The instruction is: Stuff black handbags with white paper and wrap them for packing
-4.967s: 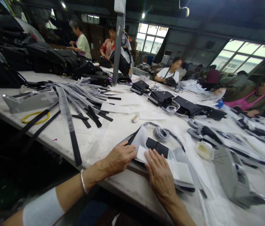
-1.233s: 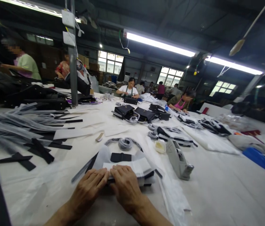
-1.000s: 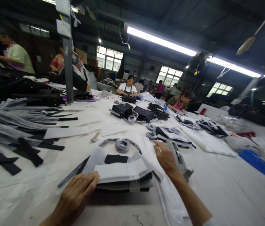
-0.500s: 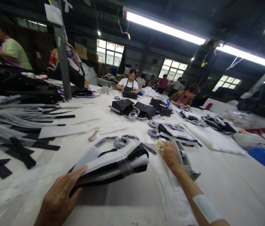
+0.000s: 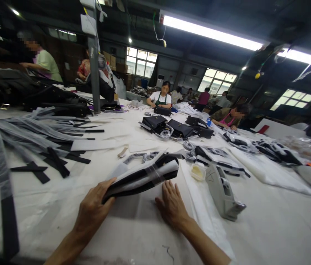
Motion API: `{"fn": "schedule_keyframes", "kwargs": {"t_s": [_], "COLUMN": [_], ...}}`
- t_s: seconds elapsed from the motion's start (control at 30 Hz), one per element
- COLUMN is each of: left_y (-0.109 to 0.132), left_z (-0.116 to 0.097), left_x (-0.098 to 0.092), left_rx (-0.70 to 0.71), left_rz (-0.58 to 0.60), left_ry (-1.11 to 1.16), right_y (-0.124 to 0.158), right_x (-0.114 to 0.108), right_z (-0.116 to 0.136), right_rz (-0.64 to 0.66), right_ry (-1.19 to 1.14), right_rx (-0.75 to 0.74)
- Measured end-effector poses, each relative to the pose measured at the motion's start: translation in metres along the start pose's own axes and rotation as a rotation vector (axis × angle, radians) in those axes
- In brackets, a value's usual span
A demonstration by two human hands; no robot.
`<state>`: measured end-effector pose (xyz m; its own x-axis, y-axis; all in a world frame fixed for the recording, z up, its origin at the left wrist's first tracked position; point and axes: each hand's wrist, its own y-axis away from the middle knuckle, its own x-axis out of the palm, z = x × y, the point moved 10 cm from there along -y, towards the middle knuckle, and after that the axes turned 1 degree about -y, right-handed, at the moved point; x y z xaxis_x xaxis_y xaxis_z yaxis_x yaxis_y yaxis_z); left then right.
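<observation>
A black bag (image 5: 144, 176), folded flat with white padding and a clear band round it, is tilted up off the white table. Gripping its left end is my left hand (image 5: 93, 206), thumb below and fingers on top. My right hand (image 5: 173, 206) is near the bag's right end, palm down with fingers spread, holding nothing. To its right are a small container of yellowish stuff (image 5: 198, 172) and a grey tape dispenser (image 5: 223, 193). Behind the bag lies a coiled, wrapped strap (image 5: 147, 157).
Wrapped black strips (image 5: 34, 136) are heaped at the left. Black bags (image 5: 155, 122) and more wrapped bags (image 5: 218, 158) lie farther back. White plastic sheets (image 5: 268, 173) spread at the right. A metal post (image 5: 94, 73) stands back left; people work across the table (image 5: 133, 129).
My right hand has moved left from the small container by the dispenser to beside the bag's right end. My left hand still holds the bag. The camera view has shifted left.
</observation>
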<state>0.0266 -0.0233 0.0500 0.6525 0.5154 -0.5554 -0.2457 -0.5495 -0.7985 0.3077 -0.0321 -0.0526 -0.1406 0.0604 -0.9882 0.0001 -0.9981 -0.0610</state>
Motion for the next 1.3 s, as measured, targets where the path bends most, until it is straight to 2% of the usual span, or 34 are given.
{"fn": "schedule_keyframes", "kwargs": {"t_s": [0.17,0.27,0.33,0.4,0.47,0.53,0.6,0.7,0.8,0.93,1.0,1.07,1.17,1.23,1.3], "left_y": [-0.004,-0.006,-0.006,-0.003,0.002,0.007,0.01,0.006,-0.009,-0.022,-0.022,-0.019,-0.012,-0.004,0.005], "left_z": [-0.003,-0.006,-0.008,-0.011,-0.017,-0.027,-0.039,-0.048,-0.043,-0.036,-0.038,-0.04,-0.046,-0.05,-0.053], "left_x": [0.002,0.002,0.002,0.003,0.005,0.007,0.009,0.012,0.014,0.013,0.012,0.009,0.003,-0.003,-0.009], "left_rx": [-0.058,-0.05,-0.039,-0.022,0.017,0.099,0.212,0.351,0.383,0.414,0.448,0.483,0.537,0.569,0.59], "left_rz": [0.012,0.0,-0.012,-0.011,-0.001,0.013,0.03,0.085,0.136,0.176,0.173,0.161,0.145,0.132,0.125], "left_ry": [0.029,0.046,0.062,0.071,0.073,0.072,0.074,0.093,0.11,0.087,0.078,0.066,0.044,0.038,0.032], "right_y": [-0.006,-0.014,-0.013,0.001,0.026,0.057,0.082,0.096,0.086,0.041,0.026,0.021,0.033,0.05,0.066], "right_x": [0.022,0.021,0.012,-0.004,-0.025,-0.047,-0.066,-0.08,-0.061,0.0,0.021,0.024,0.01,0.002,-0.005], "right_z": [0.106,0.142,0.145,0.138,0.134,0.134,0.136,0.151,0.184,0.213,0.223,0.231,0.23,0.223,0.208], "right_rz": [-0.139,-0.117,-0.116,-0.172,-0.265,-0.332,-0.354,-0.337,-0.258,-0.084,-0.002,0.026,0.03,0.088,0.157], "right_ry": [-0.138,-0.151,-0.149,-0.145,-0.169,-0.238,-0.309,-0.37,-0.417,-0.381,-0.395,-0.452,-0.557,-0.608,-0.63], "right_rx": [-0.079,-0.132,-0.138,-0.157,-0.279,-0.465,-0.601,-0.697,-0.721,-0.421,-0.344,-0.378,-0.546,-0.668,-0.727]}}
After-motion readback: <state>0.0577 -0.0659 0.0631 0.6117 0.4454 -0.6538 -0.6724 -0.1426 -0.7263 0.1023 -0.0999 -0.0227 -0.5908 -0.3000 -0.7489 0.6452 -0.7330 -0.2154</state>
